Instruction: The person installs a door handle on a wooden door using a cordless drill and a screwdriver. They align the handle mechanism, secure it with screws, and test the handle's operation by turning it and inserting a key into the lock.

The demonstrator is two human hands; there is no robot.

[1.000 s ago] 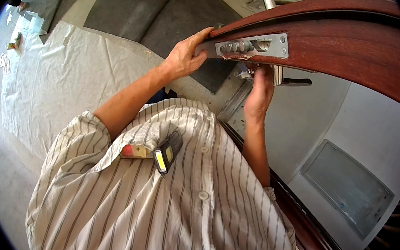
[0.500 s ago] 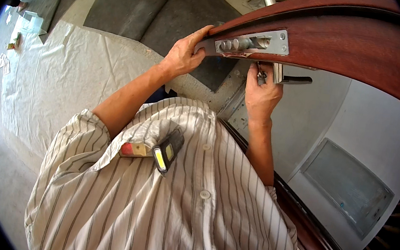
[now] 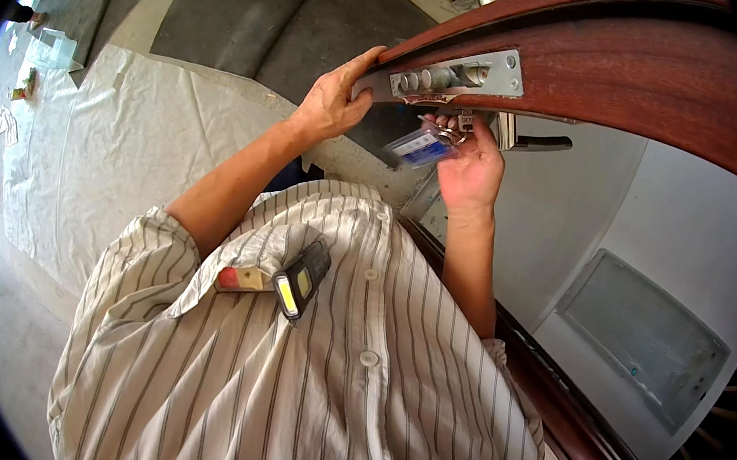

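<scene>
My left hand (image 3: 330,103) is closed around the edge of a reddish-brown door (image 3: 631,83), beside one end of the lock. Set in that edge is a metal mortise lock (image 3: 512,76), with several round bolts (image 3: 436,79) showing in its plate. Just below the lock, on the door's near face, my right hand (image 3: 473,174) pinches a key (image 3: 464,123). A ring joins it to a clear and blue plastic tag (image 3: 423,148), which hangs beside my fingers. Where the key's tip sits is hidden. Next to this hand a door lever (image 3: 537,144) sticks out.
Dark mats (image 3: 256,17) and a pale plastic sheet (image 3: 104,154) cover the floor to the left. A clear plastic box (image 3: 51,49) stands at the far left. On the right are a grey panel (image 3: 643,334) and a dark red frame (image 3: 573,426). A small lit lamp (image 3: 300,281) hangs on my shirt.
My right hand has turned over and shifted slightly left, bringing the key's tag into view. The left hand keeps its hold on the door edge.
</scene>
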